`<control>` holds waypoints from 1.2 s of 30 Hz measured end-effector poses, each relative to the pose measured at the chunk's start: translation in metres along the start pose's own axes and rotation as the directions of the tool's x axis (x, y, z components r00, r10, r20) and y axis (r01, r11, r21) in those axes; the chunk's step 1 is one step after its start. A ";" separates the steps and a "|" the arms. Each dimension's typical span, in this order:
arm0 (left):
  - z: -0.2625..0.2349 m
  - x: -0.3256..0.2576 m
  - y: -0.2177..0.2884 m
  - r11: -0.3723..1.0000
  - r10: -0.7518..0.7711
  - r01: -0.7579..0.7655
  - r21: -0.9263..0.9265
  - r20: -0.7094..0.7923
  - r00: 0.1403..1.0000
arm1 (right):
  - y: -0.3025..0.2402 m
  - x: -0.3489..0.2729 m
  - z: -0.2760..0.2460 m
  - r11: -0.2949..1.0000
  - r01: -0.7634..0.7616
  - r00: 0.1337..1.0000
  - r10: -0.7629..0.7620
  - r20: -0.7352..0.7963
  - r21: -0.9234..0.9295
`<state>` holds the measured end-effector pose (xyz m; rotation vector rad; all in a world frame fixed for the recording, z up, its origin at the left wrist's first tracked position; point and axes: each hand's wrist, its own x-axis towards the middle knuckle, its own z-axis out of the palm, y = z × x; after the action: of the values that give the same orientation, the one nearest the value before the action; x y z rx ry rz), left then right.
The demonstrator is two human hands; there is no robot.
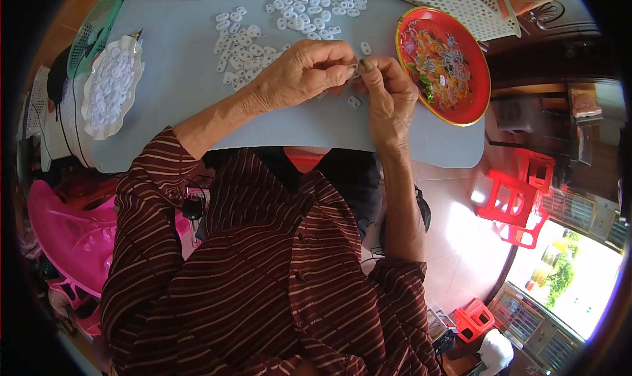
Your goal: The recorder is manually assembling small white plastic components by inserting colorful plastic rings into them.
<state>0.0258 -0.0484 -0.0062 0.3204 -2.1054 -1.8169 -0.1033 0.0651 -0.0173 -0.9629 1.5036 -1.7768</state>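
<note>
Working over grey-blue table (178, 67), left of red tray (480, 80). Pinching with left hand (308, 73) and right hand (391, 93) at a small pale piece (355, 71) between them, too hidden to identify. Best to steady with one pinch, align with the other without squeezing hard.

Saw loose pieces (305, 28) spread over the middle and far part of the table (174, 67), a dish (101, 132) of more at its left edge, a tray (478, 80) at its right, a basket (486, 22) behind the tray. Found stools (494, 215) on the floor (438, 192) to the right.
</note>
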 end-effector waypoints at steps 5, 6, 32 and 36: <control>0.007 0.000 -0.001 0.897 0.304 -0.261 0.356 -0.070 0.950 | 0.000 0.001 0.003 0.999 -0.047 0.998 0.048 -0.030 0.016; 0.007 0.000 0.000 0.897 0.305 -0.263 0.357 -0.068 0.950 | 0.001 0.001 0.002 0.999 -0.032 0.999 0.031 -0.035 -0.023; 0.016 -0.002 0.003 0.995 -0.003 -0.009 -0.102 -0.117 0.993 | 0.001 -0.005 0.002 0.995 -0.071 0.995 0.075 -0.062 0.066; 0.011 -0.004 0.000 0.997 -0.058 0.054 -0.053 -0.085 0.995 | -0.004 -0.005 0.003 0.986 -0.080 0.996 0.083 -0.013 0.147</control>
<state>0.0248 -0.0371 -0.0076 0.4416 -2.0079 -1.8498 -0.0980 0.0681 -0.0137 -0.8019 1.3828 -1.8143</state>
